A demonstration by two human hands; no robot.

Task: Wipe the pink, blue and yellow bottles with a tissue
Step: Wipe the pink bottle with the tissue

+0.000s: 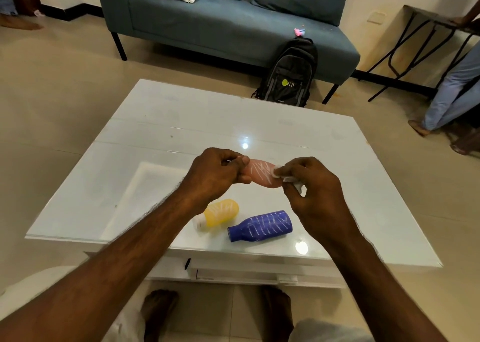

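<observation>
Pink bottle [262, 174] gripped in left hand [215, 176]; tissue [291, 179] pinched by right hand [315, 193] at its 3 o'clock; yellow bottle [220, 215], blue bottle [261, 226] at 6.

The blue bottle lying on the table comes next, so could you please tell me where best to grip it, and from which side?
Grip the blue bottle across its wide marked body, from above. It lies on its side on the table, neck pointing left, clear of the yellow bottle. The narrow neck offers less hold.

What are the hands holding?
Left hand grips the pink bottle by its neck end; right hand pinches a tissue against it.
</observation>
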